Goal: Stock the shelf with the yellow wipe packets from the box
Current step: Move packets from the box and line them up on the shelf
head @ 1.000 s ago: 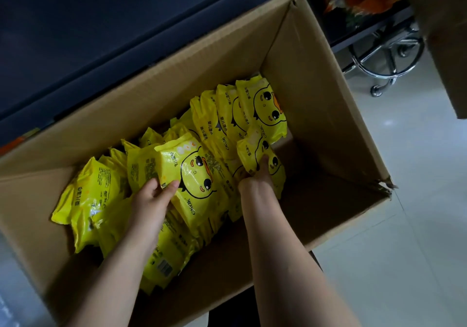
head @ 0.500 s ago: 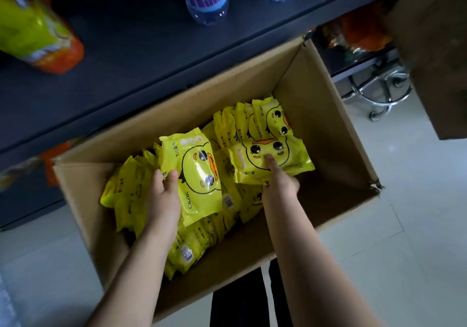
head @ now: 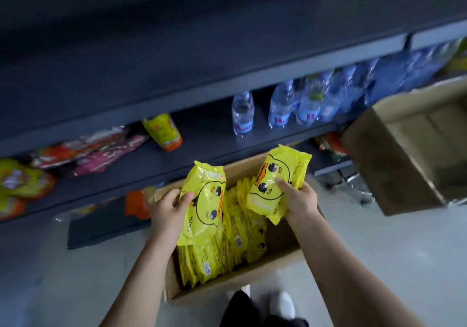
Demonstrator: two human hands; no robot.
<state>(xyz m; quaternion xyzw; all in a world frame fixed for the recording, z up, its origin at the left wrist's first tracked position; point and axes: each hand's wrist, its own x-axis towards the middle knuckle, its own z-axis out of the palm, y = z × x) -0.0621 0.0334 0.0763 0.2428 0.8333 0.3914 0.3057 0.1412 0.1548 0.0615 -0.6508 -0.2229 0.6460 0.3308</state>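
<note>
two thumbs (head: 187,196) press on duck-faced fronts with the fingers curled behind: the left hand (head: 169,209) grips one yellow wipe packet (head: 206,207), and the right hand (head: 302,200) grips a second packet (head: 276,175). half a second ago both sat low in the box (head: 227,285); now they are raised above its rim, near the front edge of the dark shelf (head: 207,137). more packets (head: 237,240) stand packed inside the box. bare board lies between a snack bag (head: 163,130) and the water bottles (head: 242,114). both held packets read "ckok"; the bottle labels show a pink "h".
</note>
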